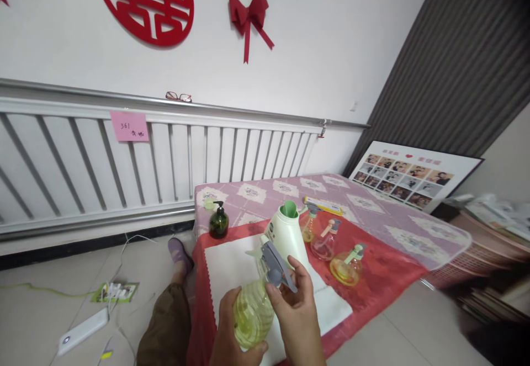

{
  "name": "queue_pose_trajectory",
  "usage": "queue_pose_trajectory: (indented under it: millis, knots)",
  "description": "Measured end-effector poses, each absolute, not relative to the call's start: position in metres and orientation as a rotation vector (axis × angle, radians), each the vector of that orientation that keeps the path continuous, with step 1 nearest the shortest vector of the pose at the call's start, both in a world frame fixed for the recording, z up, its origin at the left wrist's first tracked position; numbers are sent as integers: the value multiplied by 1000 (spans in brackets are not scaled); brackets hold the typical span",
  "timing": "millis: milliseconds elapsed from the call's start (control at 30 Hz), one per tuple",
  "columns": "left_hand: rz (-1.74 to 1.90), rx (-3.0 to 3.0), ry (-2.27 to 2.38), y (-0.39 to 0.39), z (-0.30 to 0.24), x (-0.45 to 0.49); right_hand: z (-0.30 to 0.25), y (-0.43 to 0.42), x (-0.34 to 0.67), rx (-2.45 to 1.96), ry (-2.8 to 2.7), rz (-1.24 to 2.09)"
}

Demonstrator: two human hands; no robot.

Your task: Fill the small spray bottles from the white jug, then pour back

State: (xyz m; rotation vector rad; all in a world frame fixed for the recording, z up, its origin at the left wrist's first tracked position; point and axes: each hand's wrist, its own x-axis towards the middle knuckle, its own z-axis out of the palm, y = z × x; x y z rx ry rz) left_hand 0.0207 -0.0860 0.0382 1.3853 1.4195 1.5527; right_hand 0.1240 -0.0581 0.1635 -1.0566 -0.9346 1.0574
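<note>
My left hand (227,324) is wrapped round the ribbed body of a clear yellow spray bottle (253,312) holding some yellow liquid. With thumb and fingers, my right hand (297,308) grips the bottle's grey trigger sprayer head (275,264) at the neck. The bottle is tilted over a white cloth (335,305). Just beyond it stands a large pale jug (287,236) with a green funnel (289,209) in its mouth. To the right are a yellow spray bottle (308,231), a pink one (323,246) and a round orange-yellow one (345,272).
A dark green pump bottle (218,223) stands at the left on the red cloth (381,261). A yellow-and-white box (323,206) lies behind the jug. Cables and a power strip (115,292) lie on the floor at left, below the radiator (174,162).
</note>
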Motion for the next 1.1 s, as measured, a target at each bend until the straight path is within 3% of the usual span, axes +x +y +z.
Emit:
queue_pose_trajectory:
  millis: [300,733,933,1100]
  knots:
    - [1548,1364,1442,-87,38,18,151,-55,124,-863,-1064,1131]
    - [1493,1316,1324,-88,42,14,159,-50,142,-1055,-923,1114]
    - [1494,1319,1368,-86,39,5,175,-51,159,-1136,-943,1004]
    - [1491,1248,1476,-81,41,-8,197,-59,174,-1266,-985,729]
